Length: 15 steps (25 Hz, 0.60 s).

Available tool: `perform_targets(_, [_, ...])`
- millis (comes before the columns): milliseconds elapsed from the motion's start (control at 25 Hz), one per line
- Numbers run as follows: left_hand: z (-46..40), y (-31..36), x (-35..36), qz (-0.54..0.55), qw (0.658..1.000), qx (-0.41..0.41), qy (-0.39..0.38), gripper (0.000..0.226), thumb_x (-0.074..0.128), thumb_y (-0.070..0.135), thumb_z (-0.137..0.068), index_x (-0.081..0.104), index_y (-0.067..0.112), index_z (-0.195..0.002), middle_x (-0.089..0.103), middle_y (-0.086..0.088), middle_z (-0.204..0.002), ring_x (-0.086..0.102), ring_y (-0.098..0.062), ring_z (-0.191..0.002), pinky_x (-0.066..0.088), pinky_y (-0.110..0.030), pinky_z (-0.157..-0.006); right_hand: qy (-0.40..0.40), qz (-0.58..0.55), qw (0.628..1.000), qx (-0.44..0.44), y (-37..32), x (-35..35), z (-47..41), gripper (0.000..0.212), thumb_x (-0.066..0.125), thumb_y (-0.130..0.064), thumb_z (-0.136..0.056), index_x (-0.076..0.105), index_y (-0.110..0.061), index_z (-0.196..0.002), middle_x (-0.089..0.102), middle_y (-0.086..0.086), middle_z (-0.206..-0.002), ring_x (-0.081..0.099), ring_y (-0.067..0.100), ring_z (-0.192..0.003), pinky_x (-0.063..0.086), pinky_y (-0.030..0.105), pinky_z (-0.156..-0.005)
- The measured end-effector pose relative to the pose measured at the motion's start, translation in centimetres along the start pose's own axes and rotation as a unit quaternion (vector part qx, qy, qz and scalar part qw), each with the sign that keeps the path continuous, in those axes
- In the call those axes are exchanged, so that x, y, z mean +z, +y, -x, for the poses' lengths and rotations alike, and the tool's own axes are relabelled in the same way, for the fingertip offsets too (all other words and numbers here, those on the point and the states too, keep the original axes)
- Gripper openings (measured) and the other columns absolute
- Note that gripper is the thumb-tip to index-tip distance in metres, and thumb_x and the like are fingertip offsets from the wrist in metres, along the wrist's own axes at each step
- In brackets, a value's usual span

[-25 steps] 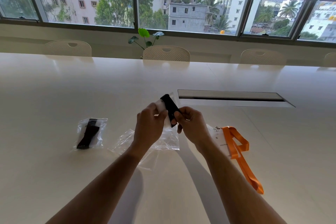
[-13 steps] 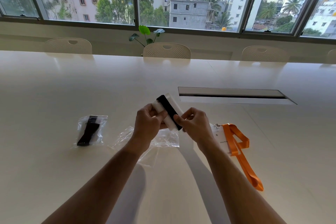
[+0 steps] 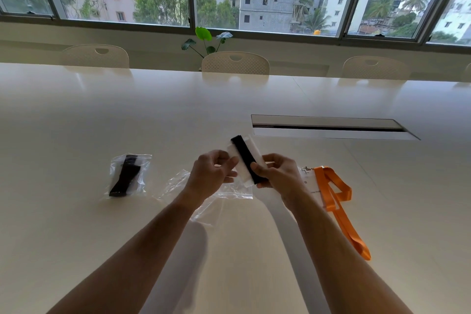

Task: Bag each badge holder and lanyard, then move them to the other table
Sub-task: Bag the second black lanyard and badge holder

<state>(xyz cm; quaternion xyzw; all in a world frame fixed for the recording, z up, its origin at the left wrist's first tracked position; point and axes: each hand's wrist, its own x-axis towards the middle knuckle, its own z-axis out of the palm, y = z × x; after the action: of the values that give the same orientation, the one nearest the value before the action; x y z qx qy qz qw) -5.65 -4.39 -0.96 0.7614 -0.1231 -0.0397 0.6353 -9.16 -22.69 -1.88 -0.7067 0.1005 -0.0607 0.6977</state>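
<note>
I hold a white badge holder with a black lanyard wrapped along it [image 3: 245, 158] above the table, tilted with its top leaning away and left. My left hand [image 3: 211, 173] pinches its left edge and my right hand [image 3: 276, 173] grips its lower right end. Below my hands an empty clear plastic bag [image 3: 219, 196] lies flat on the table. To the left lies a sealed clear bag with a black lanyard inside [image 3: 127, 174]. On the right, an orange lanyard [image 3: 339, 201] clipped to a white badge holder [image 3: 309, 182] lies loose on the table.
The large white table [image 3: 76, 122] has a long recessed cable slot [image 3: 328, 127] beyond my hands. Several perforated beige chairs [image 3: 235, 62] stand along the far edge, with a small green plant [image 3: 204, 38] and windows behind.
The badge holder with the black lanyard has turned from edge-on to lie flatter between my hands, showing more of its white face. Both hands have kept their hold.
</note>
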Motion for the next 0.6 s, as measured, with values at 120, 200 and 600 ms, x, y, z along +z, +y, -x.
perform_targets(120, [-0.1, -0.8, -0.9, -0.303, 0.94, 0.151, -0.044, 0.032, 0.065, 0.041, -0.088, 0.066, 0.019, -0.11, 0.067, 0.007, -0.111, 0.063, -0.007, -0.095, 0.051, -0.025, -0.082, 0.052, -0.03, 0.998, 0.033, 0.6, -0.7, -0.3, 0.028, 0.08, -0.019, -0.079, 0.065, -0.008, -0.1, 0.072, 0.014, -0.093, 0.074, 0.02, -0.073, 0.057, 0.024, -0.058])
perform_targets(200, [-0.1, -1.2, -1.3, -0.414, 0.882, 0.18, -0.139, 0.036, 0.067, 0.045, -0.085, 0.065, 0.025, -0.114, 0.061, 0.007, -0.123, 0.055, -0.011, -0.111, 0.046, -0.03, -0.093, 0.071, -0.027, 0.996, 0.053, 1.2, -0.9, -0.4, 0.029, 0.079, -0.02, -0.08, 0.064, -0.009, -0.101, 0.07, 0.015, -0.096, 0.073, 0.023, -0.078, 0.056, 0.023, -0.058])
perform_targets(600, [0.2, -2.4, -2.0, -0.475, 0.856, 0.168, -0.112, 0.019, 0.056, 0.036, -0.093, 0.071, 0.026, -0.098, 0.066, 0.011, -0.103, 0.063, -0.016, -0.091, 0.049, -0.032, -0.076, 0.159, 0.177, 0.971, 0.039, 3.0, -0.7, 0.1, 0.046, 0.079, -0.04, -0.077, 0.061, -0.018, -0.112, 0.068, 0.008, -0.099, 0.069, 0.021, -0.082, 0.059, 0.034, -0.063])
